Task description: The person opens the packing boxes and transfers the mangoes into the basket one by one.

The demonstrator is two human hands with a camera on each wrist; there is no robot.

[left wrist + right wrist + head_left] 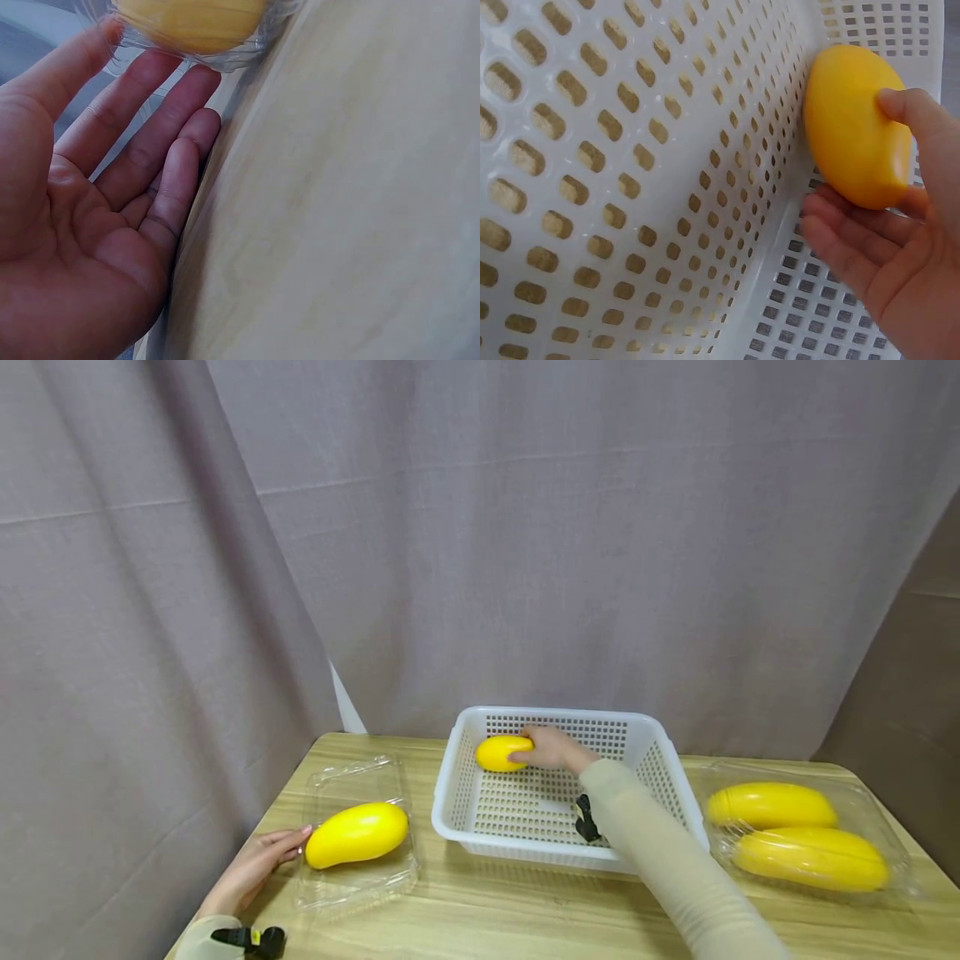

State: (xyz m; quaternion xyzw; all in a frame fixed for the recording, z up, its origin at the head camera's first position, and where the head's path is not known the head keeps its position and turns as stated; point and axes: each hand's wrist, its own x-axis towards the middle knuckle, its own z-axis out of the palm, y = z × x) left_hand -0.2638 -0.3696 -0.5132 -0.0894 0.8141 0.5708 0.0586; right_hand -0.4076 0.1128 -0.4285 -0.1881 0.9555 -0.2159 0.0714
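Observation:
Inside the white basket [525,850], my right hand [551,749] holds a smooth yellow mango [851,127] between thumb and fingers, near the basket's back left corner. The right wrist view has the thumb on one side of it and the fingers on the other. My left hand [257,866] lies beside a clear plastic tray [352,782] on the left, its fingers extended. In the left wrist view those fingertips [201,79] touch the tray's edge. A single yellow mango [358,835] lies tilted in that tray.
Right of the basket stands another clear plastic package [896,835] with two long yellow fruits [810,858] in it. Everything rests on a wooden table [480,914]. A grey curtain [562,568] hangs behind the table and along the left side.

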